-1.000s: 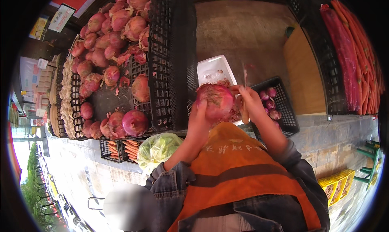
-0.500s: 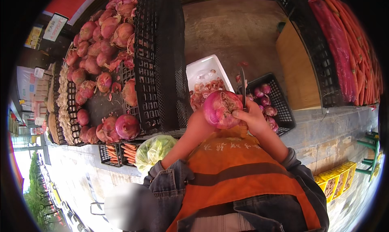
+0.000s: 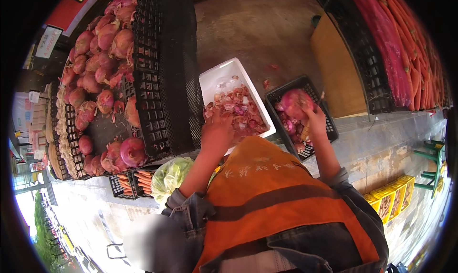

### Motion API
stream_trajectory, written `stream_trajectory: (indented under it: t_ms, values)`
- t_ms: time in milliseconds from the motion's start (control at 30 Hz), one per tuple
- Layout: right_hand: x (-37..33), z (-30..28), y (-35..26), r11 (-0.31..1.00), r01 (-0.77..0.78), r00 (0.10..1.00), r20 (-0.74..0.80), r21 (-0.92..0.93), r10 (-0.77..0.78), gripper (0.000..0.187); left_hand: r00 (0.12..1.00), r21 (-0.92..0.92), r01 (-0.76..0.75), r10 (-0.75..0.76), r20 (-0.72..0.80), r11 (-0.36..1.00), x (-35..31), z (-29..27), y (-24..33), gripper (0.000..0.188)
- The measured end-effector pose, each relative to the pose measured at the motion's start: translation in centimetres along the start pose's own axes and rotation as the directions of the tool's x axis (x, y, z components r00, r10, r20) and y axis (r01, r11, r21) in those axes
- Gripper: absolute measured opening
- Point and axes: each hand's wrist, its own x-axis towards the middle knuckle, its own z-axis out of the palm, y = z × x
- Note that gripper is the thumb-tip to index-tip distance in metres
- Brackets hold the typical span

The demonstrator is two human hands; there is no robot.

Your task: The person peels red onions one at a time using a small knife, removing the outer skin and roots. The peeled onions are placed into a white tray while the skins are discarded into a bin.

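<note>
My right hand [image 3: 316, 122] grips a peeled red onion [image 3: 295, 103] and holds it over a small black crate [image 3: 328, 130] with several more red onions in it. My left hand [image 3: 217, 132] hangs apart from it, over a white tray [image 3: 220, 76] full of onion skins [image 3: 241, 110]. Its fingers are spread and point down into the skins, and I see only the back of the hand. An orange vest covers my chest below both arms.
A tall black crate [image 3: 164, 72] stands left of the tray. Behind it is a display of large red onions [image 3: 102, 49]. Carrots [image 3: 410, 53] lie in crates at the far right beside a wooden board [image 3: 336, 68]. A green cabbage in a bag [image 3: 169, 175] sits low on the left.
Both hands held the onion together before. My left hand has let go and moved left over the skin tray. My right hand has carried the onion right, over the small black crate.
</note>
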Motion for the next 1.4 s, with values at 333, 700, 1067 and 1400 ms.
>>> stream_trajectory:
  t_ms: [333,700,1067,1400]
  values:
    - [4.8,-9.4,16.5,0.861,-0.381,0.773,-0.396,0.337,0.496,0.043,0.968,-0.554,0.062,0.085,0.236,0.830,-0.8,-5.3,0.7,0.030]
    - [0.5,3.8,8.7,0.867,-0.476,0.853,0.318,0.147,0.414,0.023,0.988,-0.824,-0.113,0.151,-0.035,0.555,-5.7,-24.6,-8.7,0.024]
    - [-9.0,10.8,4.3,0.963,-0.110,0.745,0.621,-0.246,0.244,0.031,0.813,-0.636,0.218,-0.499,-0.301,0.740,2.0,-23.4,-33.1,0.030]
    - [-15.3,8.7,8.0,0.931,-0.293,0.946,0.209,0.216,0.249,0.021,0.894,0.143,0.391,-0.339,-0.293,0.909,16.9,-17.6,-40.0,0.082]
